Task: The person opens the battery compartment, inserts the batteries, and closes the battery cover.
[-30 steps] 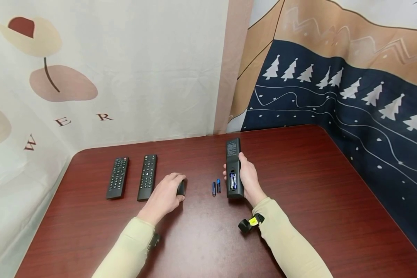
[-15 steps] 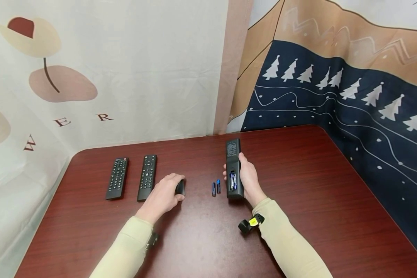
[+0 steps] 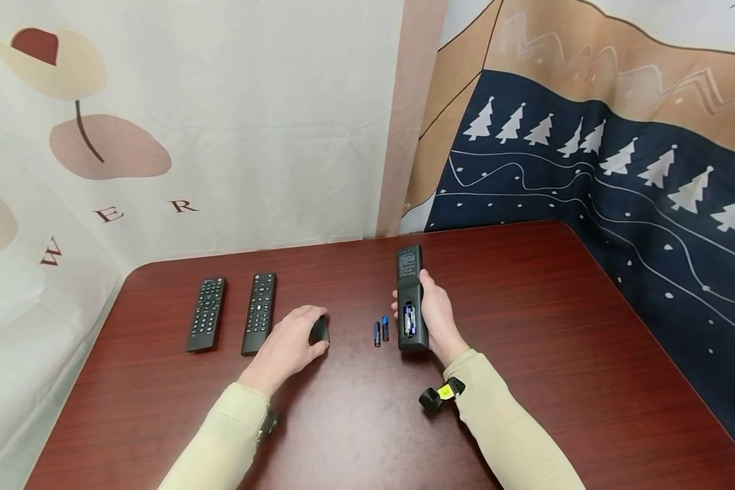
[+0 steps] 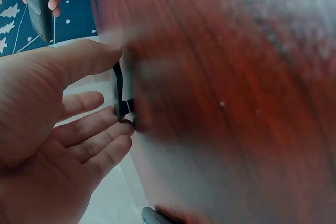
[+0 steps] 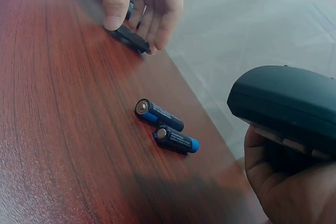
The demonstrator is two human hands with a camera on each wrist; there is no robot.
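My right hand (image 3: 439, 313) grips a black remote control (image 3: 410, 269), its back turned up. The remote's battery compartment is uncovered, and batteries (image 3: 410, 320) with silver and blue wrapping lie inside it. Farther left, my left hand (image 3: 286, 345) pinches a small black battery cover (image 3: 320, 331) between thumb and fingertips, low over the table. In the right wrist view the cover (image 5: 128, 39) is held edge-on close to the tabletop. Two loose blue-and-black batteries (image 5: 163, 115) lie side by side on the table between the hands.
Two more black remotes lie buttons up on the left: one at the far left (image 3: 207, 314) and another (image 3: 260, 313) beside my left hand. The reddish-brown table (image 3: 527, 306) ends at a pale curtain (image 3: 269, 136) behind and a dark tree-patterned cloth (image 3: 588, 177) at the right.
My left hand and the battery cover have shifted very slightly. The right hand keeps its hold on the remote control, almost still.
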